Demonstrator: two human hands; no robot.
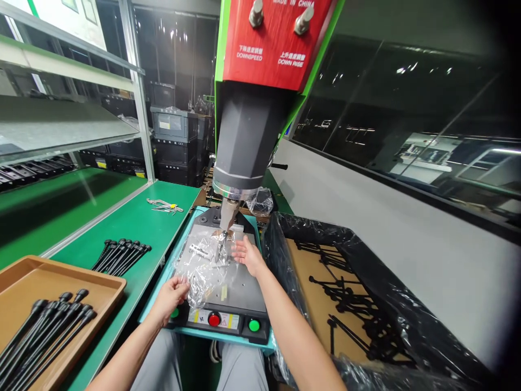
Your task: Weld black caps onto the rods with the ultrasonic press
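Note:
A crumpled clear plastic bag (199,279) lies over the metal plate (238,290) of the press in front of me. My left hand (170,298) pinches the bag's near left edge between thumb and fingers. At the bag's right side is my right hand (249,257), its fingers stretched out; whether they touch the film I cannot tell. Above the plate, the press's metal horn (228,213) points down at a small fixture partly covered by the bag. Along the plate's front edge sit a red button (214,319) and a green button (254,325).
On the left, a brown tray (112,279) holds several black rods (61,320); more rods (122,255) lie on the green bench (140,233) near pliers (165,205). To the right stands a bin lined with black plastic (280,255), with black parts (342,290) on cardboard.

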